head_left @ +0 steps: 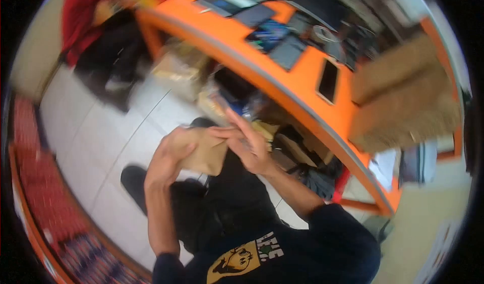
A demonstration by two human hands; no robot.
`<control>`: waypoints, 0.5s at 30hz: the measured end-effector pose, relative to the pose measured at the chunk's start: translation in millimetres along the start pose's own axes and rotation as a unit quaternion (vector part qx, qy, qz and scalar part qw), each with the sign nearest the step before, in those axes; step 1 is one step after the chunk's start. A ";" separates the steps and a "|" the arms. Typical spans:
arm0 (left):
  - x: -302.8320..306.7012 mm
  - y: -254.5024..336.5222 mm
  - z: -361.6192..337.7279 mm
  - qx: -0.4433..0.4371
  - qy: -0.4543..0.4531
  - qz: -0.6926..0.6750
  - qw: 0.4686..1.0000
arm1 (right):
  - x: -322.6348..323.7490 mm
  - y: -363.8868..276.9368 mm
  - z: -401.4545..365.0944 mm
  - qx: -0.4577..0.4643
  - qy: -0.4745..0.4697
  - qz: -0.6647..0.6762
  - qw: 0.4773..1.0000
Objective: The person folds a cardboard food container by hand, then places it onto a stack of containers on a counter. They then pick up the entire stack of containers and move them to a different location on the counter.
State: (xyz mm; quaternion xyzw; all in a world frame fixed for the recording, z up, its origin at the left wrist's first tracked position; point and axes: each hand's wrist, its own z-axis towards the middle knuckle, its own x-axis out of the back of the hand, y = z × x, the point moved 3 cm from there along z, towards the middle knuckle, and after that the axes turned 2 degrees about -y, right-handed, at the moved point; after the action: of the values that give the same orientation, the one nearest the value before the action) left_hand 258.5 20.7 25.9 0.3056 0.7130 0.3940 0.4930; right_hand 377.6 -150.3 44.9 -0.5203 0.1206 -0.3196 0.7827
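Note:
A flat tan packet (207, 155), looking like brown paper or thin cardboard, is held over my lap. My left hand (176, 145) grips its left side, the thumb lying across its face. At the packet's upper right edge is my right hand (247, 142), its fingers stretched out and apart, the fingertips overlapping the edge. Motion blur softens both hands and the packet.
An orange table (242, 49) to the right carries several phones, including one with a pale frame (328, 80), and a large cardboard box (403, 102). Bags and boxes (184, 69) sit beneath it. Another person in a red sleeve (80, 16) sits at upper left.

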 end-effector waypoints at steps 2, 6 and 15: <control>-5.4 -2.3 -4.2 0.006 0.006 -0.011 1.000 | -0.3 27.4 2.1 -0.046 -0.039 0.008 0.998; -10.3 -19.0 10.2 -0.055 -0.053 0.051 0.996 | -19.2 50.4 -12.3 -0.155 -0.089 0.256 0.950; -47.7 -19.5 18.9 0.021 -0.206 -0.042 0.977 | 17.2 24.0 -40.8 0.094 0.116 -0.099 0.984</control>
State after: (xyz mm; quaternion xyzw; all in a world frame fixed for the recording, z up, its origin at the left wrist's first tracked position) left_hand 291.1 -23.5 27.2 0.3603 0.6163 0.2868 0.6389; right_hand 378.6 -185.0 8.4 -0.4132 0.1282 -0.4634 0.7734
